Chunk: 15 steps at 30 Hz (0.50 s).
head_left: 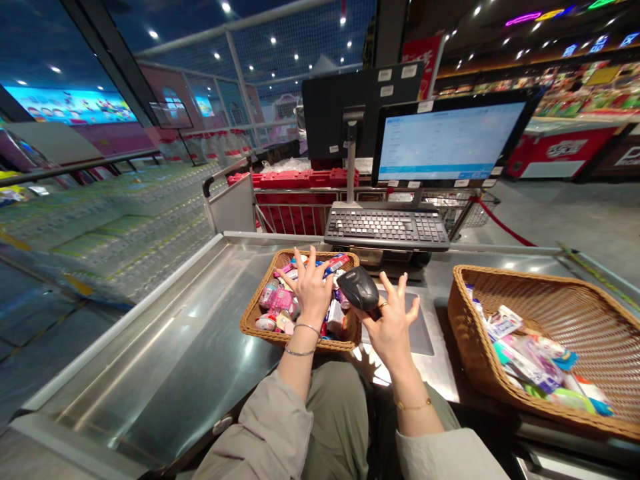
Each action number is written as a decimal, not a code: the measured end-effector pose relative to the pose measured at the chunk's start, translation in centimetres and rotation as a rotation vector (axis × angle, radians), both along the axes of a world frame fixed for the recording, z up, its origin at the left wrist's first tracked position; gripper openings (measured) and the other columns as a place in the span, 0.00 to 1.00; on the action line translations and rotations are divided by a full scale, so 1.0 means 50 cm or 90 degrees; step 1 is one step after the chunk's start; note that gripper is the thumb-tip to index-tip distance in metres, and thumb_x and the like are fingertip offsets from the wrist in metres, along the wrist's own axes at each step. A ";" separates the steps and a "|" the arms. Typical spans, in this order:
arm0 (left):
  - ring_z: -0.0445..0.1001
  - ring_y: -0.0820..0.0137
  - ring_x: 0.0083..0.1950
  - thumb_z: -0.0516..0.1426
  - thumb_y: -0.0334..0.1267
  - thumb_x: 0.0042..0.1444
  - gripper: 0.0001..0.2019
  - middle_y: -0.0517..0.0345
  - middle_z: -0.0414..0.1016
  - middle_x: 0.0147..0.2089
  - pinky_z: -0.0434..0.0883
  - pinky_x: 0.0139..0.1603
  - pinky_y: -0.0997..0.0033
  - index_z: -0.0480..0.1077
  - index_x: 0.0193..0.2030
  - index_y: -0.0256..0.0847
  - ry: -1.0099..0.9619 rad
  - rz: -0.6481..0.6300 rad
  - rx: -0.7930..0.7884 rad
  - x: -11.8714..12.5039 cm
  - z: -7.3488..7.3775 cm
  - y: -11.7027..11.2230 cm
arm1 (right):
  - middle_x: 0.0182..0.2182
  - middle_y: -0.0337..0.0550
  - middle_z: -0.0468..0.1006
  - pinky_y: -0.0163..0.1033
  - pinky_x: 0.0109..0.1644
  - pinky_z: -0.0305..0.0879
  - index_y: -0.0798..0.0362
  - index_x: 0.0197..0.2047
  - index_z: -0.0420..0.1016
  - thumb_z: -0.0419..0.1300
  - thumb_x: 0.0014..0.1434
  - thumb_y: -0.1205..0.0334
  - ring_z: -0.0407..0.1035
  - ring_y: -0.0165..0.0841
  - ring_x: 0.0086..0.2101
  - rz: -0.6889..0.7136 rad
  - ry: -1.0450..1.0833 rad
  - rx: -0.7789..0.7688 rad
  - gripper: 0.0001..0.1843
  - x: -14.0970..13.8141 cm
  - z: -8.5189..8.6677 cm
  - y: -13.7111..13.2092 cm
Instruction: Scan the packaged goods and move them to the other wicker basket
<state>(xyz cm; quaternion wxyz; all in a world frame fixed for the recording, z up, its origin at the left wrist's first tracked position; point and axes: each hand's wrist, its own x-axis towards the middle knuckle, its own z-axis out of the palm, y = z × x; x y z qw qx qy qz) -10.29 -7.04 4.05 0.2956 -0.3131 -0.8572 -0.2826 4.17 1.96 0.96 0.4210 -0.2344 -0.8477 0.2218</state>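
Observation:
My left hand is over the smaller wicker basket, palm down with its fingers spread, holding nothing that I can see. A red and blue box lies beside its fingertips. Pink packets and other small packaged goods fill that basket. My right hand grips a black barcode scanner at the basket's right edge. Its thumb side is around the scanner, while the other fingers stick out. The scanner's handle is mostly hidden.
A larger wicker basket on the right contains several packets. Behind the steel counter stand a keyboard and a lit monitor. Stacked bottle packs are to the left. A metal cart stands past the counter.

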 end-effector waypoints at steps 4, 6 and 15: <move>0.44 0.45 0.78 0.63 0.37 0.60 0.10 0.52 0.62 0.72 0.15 0.65 0.24 0.79 0.48 0.48 -0.002 -0.003 0.004 0.000 0.000 0.000 | 0.68 0.53 0.65 0.82 0.66 0.33 0.50 0.42 0.79 0.57 0.65 0.52 0.40 0.56 0.73 0.001 0.002 -0.003 0.13 0.000 0.003 -0.003; 0.43 0.45 0.79 0.62 0.37 0.60 0.10 0.51 0.62 0.72 0.15 0.66 0.24 0.79 0.48 0.48 -0.002 -0.001 0.003 0.000 -0.001 0.000 | 0.68 0.53 0.66 0.82 0.66 0.33 0.50 0.42 0.79 0.57 0.65 0.52 0.40 0.56 0.73 -0.001 0.005 -0.002 0.14 0.001 0.005 -0.004; 0.44 0.46 0.79 0.62 0.37 0.60 0.10 0.51 0.63 0.72 0.17 0.66 0.23 0.79 0.48 0.48 -0.006 0.006 -0.007 -0.001 -0.003 0.001 | 0.68 0.54 0.66 0.80 0.66 0.33 0.50 0.43 0.79 0.57 0.65 0.52 0.39 0.55 0.73 0.001 0.001 -0.004 0.14 0.002 0.003 -0.002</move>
